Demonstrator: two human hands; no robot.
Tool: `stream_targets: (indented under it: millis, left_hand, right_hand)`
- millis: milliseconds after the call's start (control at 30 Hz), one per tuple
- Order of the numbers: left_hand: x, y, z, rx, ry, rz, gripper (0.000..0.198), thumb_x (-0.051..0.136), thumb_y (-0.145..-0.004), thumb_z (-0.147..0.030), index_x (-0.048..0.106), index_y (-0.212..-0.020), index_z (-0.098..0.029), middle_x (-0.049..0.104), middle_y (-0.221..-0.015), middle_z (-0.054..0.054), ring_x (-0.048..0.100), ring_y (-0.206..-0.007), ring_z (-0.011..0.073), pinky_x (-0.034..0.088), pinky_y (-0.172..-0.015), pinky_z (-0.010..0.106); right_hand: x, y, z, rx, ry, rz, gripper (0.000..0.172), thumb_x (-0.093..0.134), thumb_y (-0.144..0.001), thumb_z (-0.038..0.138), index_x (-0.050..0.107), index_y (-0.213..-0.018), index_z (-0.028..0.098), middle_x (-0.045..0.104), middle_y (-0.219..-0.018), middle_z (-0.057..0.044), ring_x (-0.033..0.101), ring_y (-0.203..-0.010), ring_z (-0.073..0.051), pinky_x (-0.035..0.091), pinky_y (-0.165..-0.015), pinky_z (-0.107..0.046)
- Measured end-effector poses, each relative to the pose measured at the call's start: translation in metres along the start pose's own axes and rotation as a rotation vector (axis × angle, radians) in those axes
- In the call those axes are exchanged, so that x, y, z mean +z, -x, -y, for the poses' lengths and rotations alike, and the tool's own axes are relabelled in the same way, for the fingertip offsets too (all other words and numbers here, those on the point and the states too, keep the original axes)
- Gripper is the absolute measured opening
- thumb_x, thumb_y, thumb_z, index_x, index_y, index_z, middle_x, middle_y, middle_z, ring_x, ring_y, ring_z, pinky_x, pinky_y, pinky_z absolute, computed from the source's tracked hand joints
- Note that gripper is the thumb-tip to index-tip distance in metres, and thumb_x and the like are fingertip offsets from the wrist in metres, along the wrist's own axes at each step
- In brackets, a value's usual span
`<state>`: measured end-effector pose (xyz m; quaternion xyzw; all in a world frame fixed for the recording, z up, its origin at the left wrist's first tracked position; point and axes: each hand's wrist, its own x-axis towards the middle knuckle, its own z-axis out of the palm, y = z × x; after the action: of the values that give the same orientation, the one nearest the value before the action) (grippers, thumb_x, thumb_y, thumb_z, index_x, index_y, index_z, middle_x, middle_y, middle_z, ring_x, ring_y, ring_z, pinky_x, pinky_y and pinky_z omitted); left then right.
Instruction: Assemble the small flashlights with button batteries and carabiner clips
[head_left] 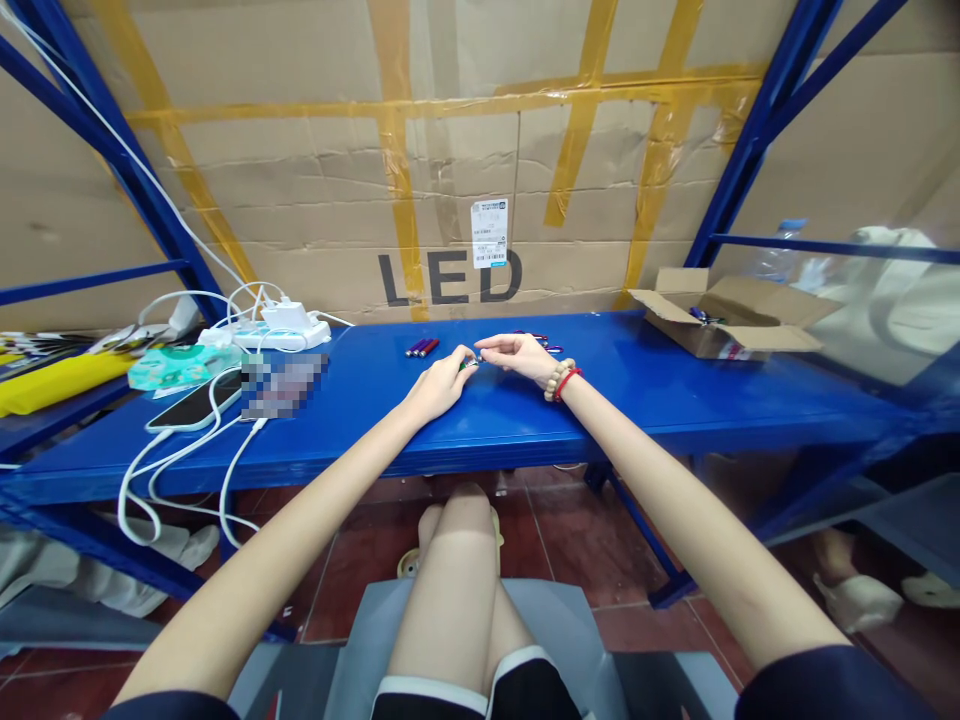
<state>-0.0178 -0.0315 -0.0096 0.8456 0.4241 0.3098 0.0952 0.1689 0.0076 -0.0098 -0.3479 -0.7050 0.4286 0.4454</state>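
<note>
the left hand (441,386) has thumb and fingers clamped on a small green-and-silver piece (469,364), one end facing the right hand; this grip presumably keeps that end exposed and steady. the right hand (519,357) holds thumb and forefinger close together at that end; whether anything is pinched between them cannot be told. both hands are low over the blue table (360,400), probably for support.

beyond the left hand, three cylinders (421,348), purple and red, lie side by side, apparently lined up within easy reach. further purple cylinders (553,350) lie behind the right hand, partly hidden by it. well to the right stands an open carton (690,335), flaps spread, likely for ready access; small items lie inside. at the left, a phone (187,405) lies among white cables (259,425) near a power strip (251,335), presumably for charging.
</note>
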Motion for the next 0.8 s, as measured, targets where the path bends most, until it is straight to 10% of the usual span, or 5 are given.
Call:
stream_targets:
  millis: [500,800]
  left_hand:
    - [-0.0027,0.0021,-0.0039,0.043,-0.013,0.004,0.018,0.038,-0.092,-0.03,0.048,-0.104,-0.021,0.066,-0.087,0.005,0.064,-0.081,0.0217,0.046,-0.074,0.031]
    - [-0.003,0.0021,-0.0035,0.05,-0.022,-0.009,0.02,0.038,-0.092,-0.032,0.048,-0.106,-0.022,0.065,-0.086,0.003,0.064,-0.079,0.0199,0.046,-0.073,0.03]
  right_hand:
    - [-0.0001,0.0053,0.0078,0.111,-0.168,0.13,0.053,0.076,-0.06,0.034,0.063,-0.109,0.016,0.066,-0.078,0.0,0.049,-0.058,-0.004,0.036,-0.05,-0.015]
    - [-0.0018,0.0007,0.001,0.133,-0.031,0.038,0.041,0.076,-0.055,0.044,0.069,-0.083,0.014,0.062,-0.067,0.002,0.043,-0.05,-0.003,0.035,-0.048,-0.018]
